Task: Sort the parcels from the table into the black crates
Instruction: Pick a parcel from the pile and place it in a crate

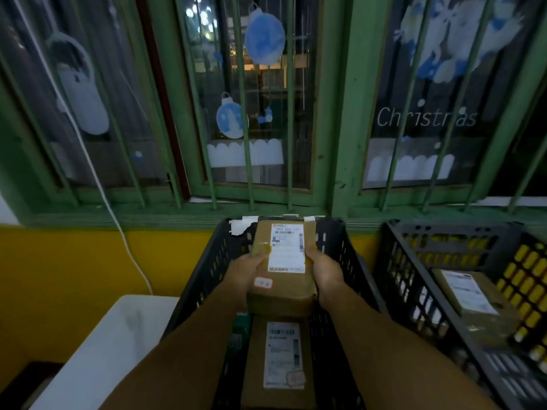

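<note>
I hold a brown cardboard parcel with a white shipping label over the middle black crate. My left hand grips its left side and my right hand grips its right side, thumbs on top. Below it, inside the same crate, lies a second brown parcel with a white label. A second black crate stands to the right and holds another labelled brown parcel.
A white table surface lies at the lower left, beside the middle crate. Behind the crates runs a yellow wall under a green barred window. A white cable hangs down the wall.
</note>
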Demonstrator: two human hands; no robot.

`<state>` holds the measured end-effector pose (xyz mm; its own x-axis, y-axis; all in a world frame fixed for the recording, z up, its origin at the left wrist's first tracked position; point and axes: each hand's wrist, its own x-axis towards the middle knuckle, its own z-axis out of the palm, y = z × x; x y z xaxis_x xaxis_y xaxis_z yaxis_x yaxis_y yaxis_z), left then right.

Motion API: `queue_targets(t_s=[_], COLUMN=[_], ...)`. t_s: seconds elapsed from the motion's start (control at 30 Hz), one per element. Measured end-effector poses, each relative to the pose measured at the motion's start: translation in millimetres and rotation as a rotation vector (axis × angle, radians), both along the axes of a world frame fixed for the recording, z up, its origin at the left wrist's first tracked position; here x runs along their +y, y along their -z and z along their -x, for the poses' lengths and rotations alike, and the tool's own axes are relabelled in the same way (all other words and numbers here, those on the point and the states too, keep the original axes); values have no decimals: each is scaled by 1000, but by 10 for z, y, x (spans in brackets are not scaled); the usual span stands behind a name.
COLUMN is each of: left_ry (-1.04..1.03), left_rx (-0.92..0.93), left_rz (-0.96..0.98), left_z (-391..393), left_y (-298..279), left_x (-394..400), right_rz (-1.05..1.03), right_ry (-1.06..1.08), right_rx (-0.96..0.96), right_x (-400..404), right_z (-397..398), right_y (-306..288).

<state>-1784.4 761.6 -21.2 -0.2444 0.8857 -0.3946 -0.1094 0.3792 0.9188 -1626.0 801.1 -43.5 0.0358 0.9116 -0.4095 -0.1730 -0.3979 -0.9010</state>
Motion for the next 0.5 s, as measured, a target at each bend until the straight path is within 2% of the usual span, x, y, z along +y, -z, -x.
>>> queue_targets(t_s=[0.07, 0.27, 0.4, 0.43, 0.5], left_ry=[-15, -105, -103, -60, 86], left_rx=[-6, 138, 328, 419, 773], left_rz=[28, 147, 142, 125, 167], left_z=[23, 282, 530, 568, 577], left_y=[141, 359, 441, 467, 520], left_x=[117, 373, 507, 532, 555], right_rz=[31, 122, 149, 146, 144], right_ry=[-13, -78, -118, -120, -119], right_rx=[27, 86, 59, 39, -6], right_x=[51, 210, 308, 353, 434], right_z=[43, 354, 647, 692, 725], right_y=[148, 412, 494, 505, 526])
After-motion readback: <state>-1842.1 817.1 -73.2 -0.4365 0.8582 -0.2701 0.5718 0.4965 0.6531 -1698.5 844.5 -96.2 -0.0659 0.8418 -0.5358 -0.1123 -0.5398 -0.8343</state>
